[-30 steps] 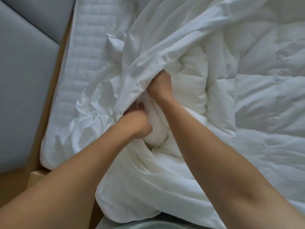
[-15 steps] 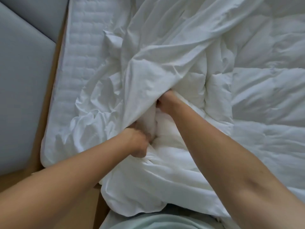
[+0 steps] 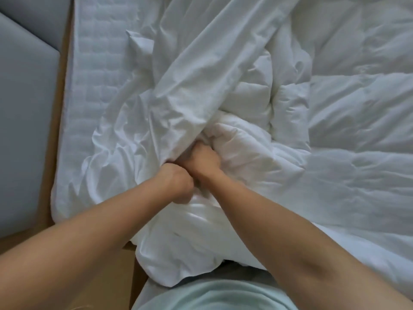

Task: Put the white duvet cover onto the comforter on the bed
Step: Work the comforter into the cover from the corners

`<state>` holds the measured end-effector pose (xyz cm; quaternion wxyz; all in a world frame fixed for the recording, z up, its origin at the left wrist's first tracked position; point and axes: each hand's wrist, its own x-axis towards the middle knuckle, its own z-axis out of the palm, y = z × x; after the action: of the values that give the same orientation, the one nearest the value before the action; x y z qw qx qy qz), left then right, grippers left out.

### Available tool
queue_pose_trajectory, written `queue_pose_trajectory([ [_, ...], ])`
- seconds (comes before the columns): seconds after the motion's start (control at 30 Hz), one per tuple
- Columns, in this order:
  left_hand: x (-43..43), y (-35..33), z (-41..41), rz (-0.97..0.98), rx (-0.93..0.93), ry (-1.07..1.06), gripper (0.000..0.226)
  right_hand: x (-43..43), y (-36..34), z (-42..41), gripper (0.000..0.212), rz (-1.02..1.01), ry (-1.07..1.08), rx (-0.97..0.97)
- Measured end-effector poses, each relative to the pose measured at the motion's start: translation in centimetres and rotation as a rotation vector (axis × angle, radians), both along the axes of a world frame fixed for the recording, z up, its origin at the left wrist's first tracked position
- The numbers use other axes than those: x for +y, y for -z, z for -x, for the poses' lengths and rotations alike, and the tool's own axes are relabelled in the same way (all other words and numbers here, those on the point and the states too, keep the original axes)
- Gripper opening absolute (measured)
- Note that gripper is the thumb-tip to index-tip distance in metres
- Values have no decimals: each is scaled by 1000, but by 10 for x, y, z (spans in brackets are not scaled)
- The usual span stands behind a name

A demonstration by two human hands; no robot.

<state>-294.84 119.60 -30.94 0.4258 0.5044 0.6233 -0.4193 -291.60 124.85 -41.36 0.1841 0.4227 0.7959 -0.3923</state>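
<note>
Fists touching, the left hand (image 3: 176, 184) bunches the duvet cover (image 3: 190, 86) open while the right hand (image 3: 204, 161) clutches the comforter (image 3: 245, 139), seemingly to stuff it in.

No text, label, brand, number or sign could be read anywhere in the view; every surface was plain and unmarked.

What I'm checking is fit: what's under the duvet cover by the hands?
Bunched comforter shows under the duvet cover edge, gripped by the right hand. Farther in is covered.
</note>
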Motion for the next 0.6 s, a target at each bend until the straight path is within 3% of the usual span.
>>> queue_pose_trajectory([
  [0.03, -3, 0, -2, -9, 5, 7, 36, -2, 1, 2, 92, 60, 23, -82],
  [0.1, -5, -1, -6, 85, 12, 83, 40, 1, 6, 7, 61, 45, 54, -86],
  [0.13, -5, -1, -6, 116, 8, 131, 43, 6, 4, 12, 43, 49, 46, -12],
  [0.2, -5, -1, -4, 121, 12, 189, 45, 24, -13, 26, 30, 225, 18, 255],
  [0.27, -6, -1, -5, 89, 28, 234, 40, 45, -37, 41, 29, 734, 215, 475],
  [0.33, 1, 2, -10, 76, 36, 230, 26, 60, -51, 52, 15, 1202, 481, 572],
  [0.4, 14, 1, -13, 122, -19, 173, 15, 59, -49, 53, 21, 1377, 602, 495],
  [0.47, 18, 0, -13, 114, -77, 152, 19, 43, -37, 45, 14, 1083, 285, 201],
  [0.53, 6, 3, -9, -73, -116, 134, 27, 25, -23, 27, 11, 853, -51, -60],
  [0.57, -6, 3, -5, -258, -142, 81, 30, 21, -16, 19, 9, 768, -28, -49],
  [0.6, -20, 3, 0, -509, -178, -8, 31, 19, -13, 18, 19, 543, 33, -51],
])
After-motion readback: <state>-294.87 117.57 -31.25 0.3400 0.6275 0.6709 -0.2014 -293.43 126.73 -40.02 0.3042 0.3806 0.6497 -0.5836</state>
